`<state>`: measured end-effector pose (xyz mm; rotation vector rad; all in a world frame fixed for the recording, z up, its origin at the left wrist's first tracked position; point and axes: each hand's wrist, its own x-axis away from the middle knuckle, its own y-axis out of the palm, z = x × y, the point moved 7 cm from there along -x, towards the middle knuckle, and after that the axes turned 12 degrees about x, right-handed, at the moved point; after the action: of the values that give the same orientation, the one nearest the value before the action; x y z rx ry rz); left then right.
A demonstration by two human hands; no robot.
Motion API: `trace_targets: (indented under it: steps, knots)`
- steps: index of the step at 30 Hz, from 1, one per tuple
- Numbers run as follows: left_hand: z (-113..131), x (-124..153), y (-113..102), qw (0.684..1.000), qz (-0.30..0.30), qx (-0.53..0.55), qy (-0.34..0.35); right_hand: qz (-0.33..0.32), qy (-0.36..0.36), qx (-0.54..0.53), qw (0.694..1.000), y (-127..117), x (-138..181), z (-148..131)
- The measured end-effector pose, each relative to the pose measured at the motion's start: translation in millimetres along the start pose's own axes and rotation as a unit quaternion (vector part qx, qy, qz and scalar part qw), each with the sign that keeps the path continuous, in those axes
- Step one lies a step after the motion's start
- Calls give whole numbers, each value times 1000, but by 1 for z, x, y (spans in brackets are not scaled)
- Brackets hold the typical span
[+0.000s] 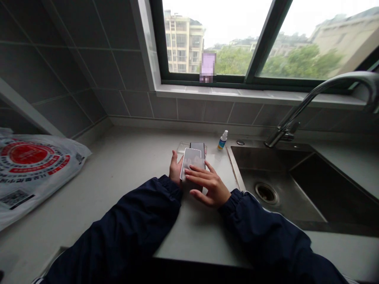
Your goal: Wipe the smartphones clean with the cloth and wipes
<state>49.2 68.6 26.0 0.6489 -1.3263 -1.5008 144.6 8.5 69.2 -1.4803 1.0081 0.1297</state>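
Observation:
My left hand [175, 169] holds a smartphone [189, 158] by its left side, thumb pointing up. The phone's face is grey and glossy with a bright pale rim and smudgy reflections. Across its lower right part lie the stretched fingers of my right hand [211, 184], slightly spread. Behind it shows a dark, flat, phone-like slab [197, 146], partly covered; I cannot tell whether the two touch. A clear case-like piece [184, 146] lies on the counter just beyond. A small white spray bottle [222, 140] with a blue and yellow label stands to the right.
To the right is a steel sink [242, 179] with a drain and a curved faucet [291, 112]. A white plastic bag [38, 165] with red print rests on the pale counter [127, 157] at left. A tiled wall and a window [227, 39] are at the back.

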Motion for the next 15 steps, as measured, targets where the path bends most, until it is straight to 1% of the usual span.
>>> trace_targets:
  steps: [3,5,8,10,13,15]
  knots:
    - [3,0,-1,1000,-3,-8,19,26,3,12,1000,-3,0,0]
    - [5,0,-3,999,8,-11,32,30,14,21,999,-3,0,2]
    - [7,-1,-5,999,24,-10,37,3,21,24,999,2,0,6]
    - [6,-2,-3,1000,14,-7,26,-28,31,29,999,8,1,11]
    - [0,-2,1,1000,-13,-11,1,-58,76,54,994,12,3,25]
    - [-6,-2,2,999,-28,-19,-12,-59,114,67,990,12,4,36]
